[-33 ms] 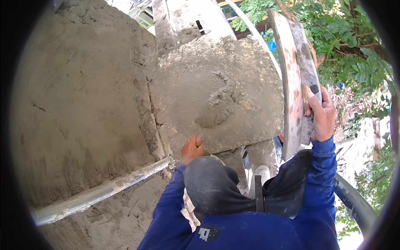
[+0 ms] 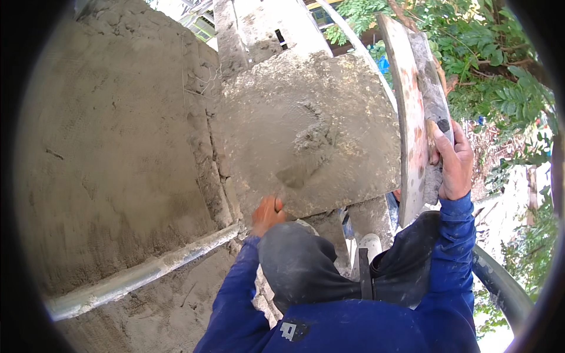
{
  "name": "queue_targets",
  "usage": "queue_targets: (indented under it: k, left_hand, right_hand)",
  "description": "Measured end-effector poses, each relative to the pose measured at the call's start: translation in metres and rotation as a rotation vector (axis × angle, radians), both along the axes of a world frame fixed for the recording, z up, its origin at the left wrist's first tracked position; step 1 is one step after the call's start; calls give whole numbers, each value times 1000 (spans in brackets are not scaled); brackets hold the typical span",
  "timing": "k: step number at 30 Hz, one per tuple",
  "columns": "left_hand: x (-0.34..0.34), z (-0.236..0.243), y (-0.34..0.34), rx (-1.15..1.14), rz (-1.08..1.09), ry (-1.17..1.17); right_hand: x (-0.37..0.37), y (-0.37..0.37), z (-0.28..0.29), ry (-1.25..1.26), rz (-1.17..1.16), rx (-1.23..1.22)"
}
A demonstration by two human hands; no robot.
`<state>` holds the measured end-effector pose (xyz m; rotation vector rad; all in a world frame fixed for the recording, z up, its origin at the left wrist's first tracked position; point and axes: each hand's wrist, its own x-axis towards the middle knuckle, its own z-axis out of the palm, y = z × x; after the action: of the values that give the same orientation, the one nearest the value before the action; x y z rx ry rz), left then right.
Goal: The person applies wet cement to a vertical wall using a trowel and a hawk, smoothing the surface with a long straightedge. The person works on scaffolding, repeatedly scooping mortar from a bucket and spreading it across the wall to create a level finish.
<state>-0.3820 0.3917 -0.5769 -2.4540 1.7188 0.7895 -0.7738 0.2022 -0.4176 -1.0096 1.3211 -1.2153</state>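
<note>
My right hand (image 2: 456, 162) is closed around the thick grey grip of a long wooden plastering float (image 2: 409, 112). The float stands on edge at the right of a mortar board (image 2: 365, 159), its pale reddish face toward the left. My left hand (image 2: 268, 213) is closed in a fist at the board's near left corner, beside my knee. A dark end shows at the fist, but what it holds is blurred and mostly hidden. Beyond this hand, a small heap of wet grey mortar (image 2: 312, 141) lies on the board, with thin mortar smeared around it.
At the left rises a broad mortar-coated surface (image 2: 118, 141), with a pale, crusted pole (image 2: 147, 273) along its near edge. A curved dark tube (image 2: 500, 282) is at the lower right. Leafy branches (image 2: 512, 76) hang beyond the float.
My left hand has shifted slightly left and nearer to me. The right hand and the float look the same.
</note>
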Motion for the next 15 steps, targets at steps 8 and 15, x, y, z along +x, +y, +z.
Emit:
queue_targets:
  k: [8, 15]
  left_hand:
    - [32, 3, -2, 296, -452, 101]
    - [59, -29, -105, 117, -427, -99]
  right_hand:
    - [-1, -3, -4, 47, 5, 35]
    - [1, -7, -8, 48, -31, 20]
